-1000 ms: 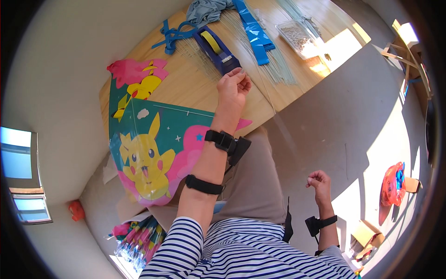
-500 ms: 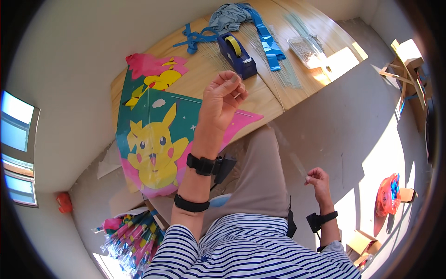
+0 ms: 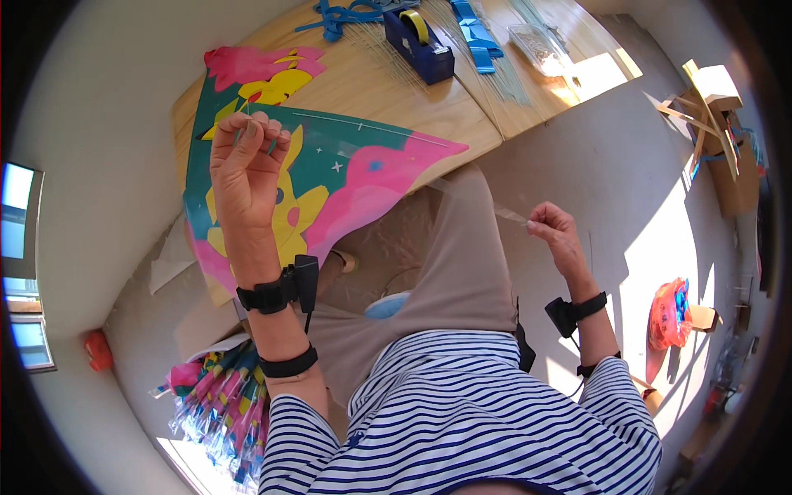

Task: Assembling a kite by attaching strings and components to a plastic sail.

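Two hands at a kite on a wooden desk

The left hand (image 3: 246, 161) is raised with fingertips pinched together above the colourful kite (image 3: 330, 186), which lies over the desk's (image 3: 462, 124) near edge and hangs off it. The right hand (image 3: 554, 231), off the desk above the floor, pinches a thin clear strip (image 3: 507, 214). Toward the desk's far edge stand a blue tape dispenser (image 3: 419, 37) and blue ribbons (image 3: 474, 29).
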The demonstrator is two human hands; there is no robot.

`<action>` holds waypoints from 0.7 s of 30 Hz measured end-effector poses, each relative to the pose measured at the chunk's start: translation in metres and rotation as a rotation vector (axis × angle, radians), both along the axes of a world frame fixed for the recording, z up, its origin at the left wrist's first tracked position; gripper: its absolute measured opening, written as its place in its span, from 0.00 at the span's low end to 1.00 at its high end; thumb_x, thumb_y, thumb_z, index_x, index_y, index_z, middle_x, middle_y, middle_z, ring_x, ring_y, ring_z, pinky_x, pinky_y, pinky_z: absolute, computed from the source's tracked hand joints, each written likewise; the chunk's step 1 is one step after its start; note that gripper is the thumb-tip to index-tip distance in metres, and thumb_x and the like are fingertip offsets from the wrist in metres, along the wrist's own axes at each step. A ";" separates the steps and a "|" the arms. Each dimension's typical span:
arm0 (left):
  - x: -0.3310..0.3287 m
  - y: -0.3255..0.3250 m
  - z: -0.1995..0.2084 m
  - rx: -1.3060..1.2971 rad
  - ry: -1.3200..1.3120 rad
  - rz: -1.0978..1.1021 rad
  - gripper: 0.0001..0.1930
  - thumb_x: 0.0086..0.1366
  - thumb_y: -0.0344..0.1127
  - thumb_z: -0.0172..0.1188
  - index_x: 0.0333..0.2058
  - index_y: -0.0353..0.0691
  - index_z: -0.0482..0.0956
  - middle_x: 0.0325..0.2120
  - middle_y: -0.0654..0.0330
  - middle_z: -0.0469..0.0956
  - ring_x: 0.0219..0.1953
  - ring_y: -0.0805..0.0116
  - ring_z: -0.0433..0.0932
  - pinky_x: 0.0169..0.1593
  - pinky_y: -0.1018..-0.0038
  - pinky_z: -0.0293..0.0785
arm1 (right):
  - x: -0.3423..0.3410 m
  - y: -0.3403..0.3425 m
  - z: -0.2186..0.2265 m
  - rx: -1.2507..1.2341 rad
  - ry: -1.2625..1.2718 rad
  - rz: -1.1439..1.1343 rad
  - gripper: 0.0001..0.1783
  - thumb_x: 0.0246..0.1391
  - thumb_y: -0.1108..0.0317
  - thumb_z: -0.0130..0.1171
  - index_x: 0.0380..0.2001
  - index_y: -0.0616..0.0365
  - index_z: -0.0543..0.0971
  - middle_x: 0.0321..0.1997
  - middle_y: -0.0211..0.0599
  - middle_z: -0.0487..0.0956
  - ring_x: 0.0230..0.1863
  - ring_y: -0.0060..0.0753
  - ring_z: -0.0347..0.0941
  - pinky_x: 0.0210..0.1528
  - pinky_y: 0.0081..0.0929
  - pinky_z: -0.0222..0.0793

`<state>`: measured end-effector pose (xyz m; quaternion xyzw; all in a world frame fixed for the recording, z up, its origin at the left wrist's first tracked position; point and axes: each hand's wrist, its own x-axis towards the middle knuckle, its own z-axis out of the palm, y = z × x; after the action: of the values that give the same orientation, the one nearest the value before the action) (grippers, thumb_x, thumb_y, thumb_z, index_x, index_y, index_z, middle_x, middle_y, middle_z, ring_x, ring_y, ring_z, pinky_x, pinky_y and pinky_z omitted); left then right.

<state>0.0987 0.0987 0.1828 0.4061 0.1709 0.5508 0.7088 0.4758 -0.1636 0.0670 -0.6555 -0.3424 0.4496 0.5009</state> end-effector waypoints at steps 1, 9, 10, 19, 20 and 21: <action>-0.007 -0.002 -0.004 -0.012 -0.013 0.012 0.07 0.63 0.24 0.64 0.37 0.42 0.77 0.34 0.60 0.76 0.39 0.68 0.76 0.48 0.69 0.76 | -0.002 0.006 0.003 0.005 -0.010 0.016 0.04 0.55 0.75 0.61 0.29 0.58 0.75 0.25 0.20 0.72 0.31 0.13 0.67 0.38 0.15 0.64; -0.043 -0.019 0.002 -0.018 -0.043 0.103 0.08 0.62 0.19 0.63 0.38 0.37 0.76 0.31 0.58 0.78 0.34 0.67 0.78 0.45 0.70 0.79 | -0.014 0.024 0.017 0.002 -0.071 0.111 0.04 0.54 0.75 0.60 0.29 0.58 0.74 0.25 0.22 0.71 0.30 0.14 0.67 0.36 0.16 0.64; -0.047 -0.021 0.003 -0.014 -0.034 0.112 0.09 0.62 0.19 0.63 0.38 0.37 0.77 0.31 0.58 0.78 0.34 0.67 0.78 0.45 0.70 0.79 | -0.017 0.027 0.018 0.009 -0.063 0.122 0.04 0.54 0.75 0.59 0.28 0.58 0.74 0.24 0.22 0.72 0.29 0.15 0.68 0.36 0.17 0.65; -0.060 -0.030 0.004 -0.028 0.100 0.154 0.08 0.62 0.22 0.65 0.38 0.39 0.78 0.31 0.59 0.75 0.35 0.68 0.75 0.46 0.70 0.74 | -0.013 0.029 0.017 0.015 -0.063 0.108 0.03 0.53 0.76 0.58 0.28 0.59 0.74 0.24 0.26 0.74 0.26 0.18 0.70 0.34 0.19 0.68; -0.060 -0.029 0.001 -0.015 0.111 0.147 0.08 0.62 0.22 0.65 0.38 0.39 0.78 0.31 0.59 0.76 0.35 0.68 0.75 0.46 0.70 0.74 | -0.011 0.028 0.016 0.019 -0.060 0.105 0.03 0.53 0.77 0.58 0.28 0.59 0.74 0.24 0.26 0.74 0.26 0.18 0.70 0.33 0.19 0.68; -0.060 -0.028 0.000 -0.006 0.103 0.153 0.07 0.62 0.22 0.65 0.38 0.39 0.78 0.32 0.59 0.77 0.35 0.68 0.77 0.45 0.71 0.76 | -0.008 0.029 0.014 0.022 -0.056 0.100 0.03 0.53 0.77 0.58 0.28 0.59 0.74 0.24 0.26 0.74 0.26 0.18 0.70 0.33 0.19 0.68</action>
<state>0.0385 0.0703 0.1833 0.4176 0.2392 0.5814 0.6561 0.4679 -0.1349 0.0813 -0.6442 -0.3936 0.4518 0.4753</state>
